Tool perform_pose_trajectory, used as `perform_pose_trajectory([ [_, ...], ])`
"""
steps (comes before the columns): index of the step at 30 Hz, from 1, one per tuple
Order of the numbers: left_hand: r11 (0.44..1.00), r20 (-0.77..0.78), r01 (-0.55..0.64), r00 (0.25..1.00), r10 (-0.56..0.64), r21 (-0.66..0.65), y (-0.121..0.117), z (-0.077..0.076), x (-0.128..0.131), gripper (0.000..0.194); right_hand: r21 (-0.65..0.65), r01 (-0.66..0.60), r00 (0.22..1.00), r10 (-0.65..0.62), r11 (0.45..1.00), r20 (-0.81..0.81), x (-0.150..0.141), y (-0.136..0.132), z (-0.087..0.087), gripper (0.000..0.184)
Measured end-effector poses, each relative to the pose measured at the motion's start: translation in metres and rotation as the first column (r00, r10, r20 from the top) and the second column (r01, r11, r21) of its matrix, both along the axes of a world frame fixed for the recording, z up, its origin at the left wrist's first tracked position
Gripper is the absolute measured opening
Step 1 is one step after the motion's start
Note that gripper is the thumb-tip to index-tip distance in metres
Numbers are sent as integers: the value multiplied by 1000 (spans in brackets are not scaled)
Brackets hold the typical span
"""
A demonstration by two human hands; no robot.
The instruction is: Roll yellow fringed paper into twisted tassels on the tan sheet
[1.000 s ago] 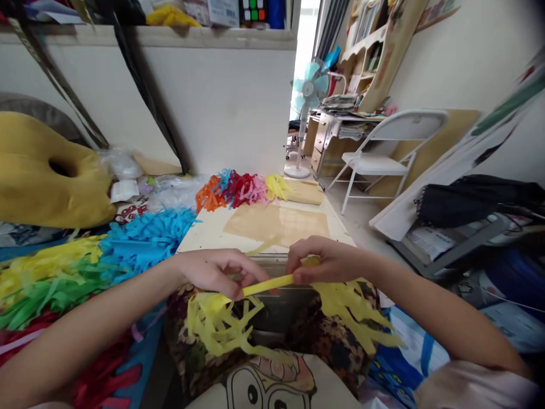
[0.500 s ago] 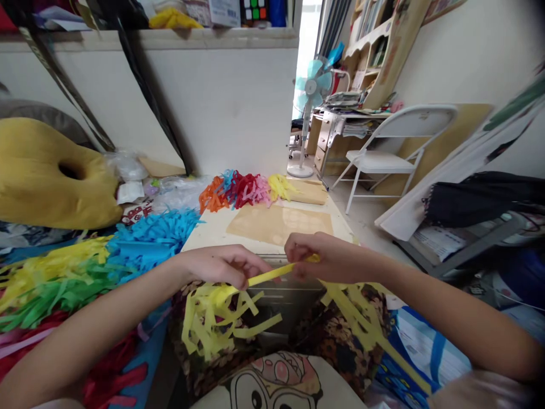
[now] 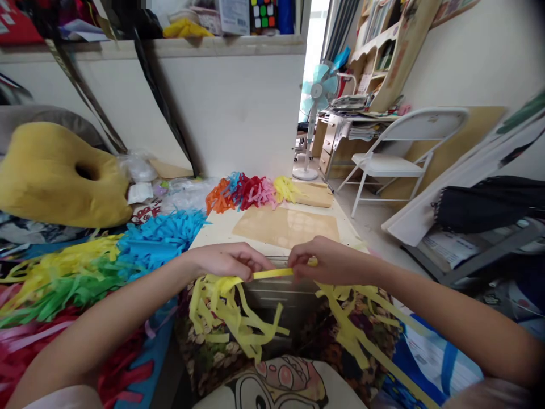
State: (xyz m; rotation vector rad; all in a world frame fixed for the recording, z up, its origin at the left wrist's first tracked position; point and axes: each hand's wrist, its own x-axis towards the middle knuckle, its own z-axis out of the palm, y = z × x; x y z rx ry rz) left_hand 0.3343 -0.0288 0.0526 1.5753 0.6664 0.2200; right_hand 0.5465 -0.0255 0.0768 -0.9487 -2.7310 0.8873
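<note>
A yellow paper tassel [image 3: 272,274] stretches between my hands, its middle rolled into a narrow, nearly level band. My left hand [image 3: 232,262] is closed round the left end of that band, and my right hand [image 3: 315,260] pinches it at the right. Loose yellow fringe strips [image 3: 234,315] dangle under the left hand over the flowered cloth on my lap. More fringe [image 3: 353,324] hangs below the right hand, one long strip trailing toward the lower right. My fingertips are partly hidden behind the knuckles.
Ahead, a white table [image 3: 213,232] bears a tan sheet [image 3: 289,223] and a row of coloured tassels [image 3: 253,191]. To the left lie blue fringe [image 3: 164,233], green fringe [image 3: 85,292] and a yellow cushion [image 3: 55,176]. A white folding chair [image 3: 389,163] stands at right.
The rolled band has gone from slanting up to the right to nearly level. Both hands still grip it, and the fringe has swung. The whole view has shifted slightly.
</note>
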Motion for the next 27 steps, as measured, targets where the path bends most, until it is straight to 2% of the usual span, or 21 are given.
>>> perform_pose_trajectory([
  [4,986,-63,120,992,-113,117,-1,3,2,38,13,-61,990,59,998,127,-8,-5,6,17],
  [6,974,-33,155,988,-152,166,-3,5,3,33,18,-87,985,83,996,151,-11,-7,6,16],
  [8,974,47,126,989,-137,189,-4,2,5,25,-48,-104,987,109,993,115,-13,-6,3,14],
  [11,996,210,-7,978,-12,88,-1,-8,8,19,-193,-134,990,125,972,-60,-12,1,-6,9],
  [13,996,331,-84,939,90,-33,2,-18,10,23,-224,-147,972,99,964,-212,-10,8,-11,6],
  [16,972,513,-154,829,224,-176,10,-29,18,30,-229,-111,919,13,967,-394,-7,18,-16,7],
  [19,942,638,-204,695,331,-267,16,-32,30,29,-324,-70,862,-106,944,-496,-8,25,-19,11],
  [23,881,677,-296,564,473,-369,21,-30,45,33,-500,-48,745,-303,865,-595,-12,27,-23,19],
  [27,840,636,-377,549,542,-390,23,-33,50,33,-506,35,669,-396,862,-629,-17,26,-24,17],
])
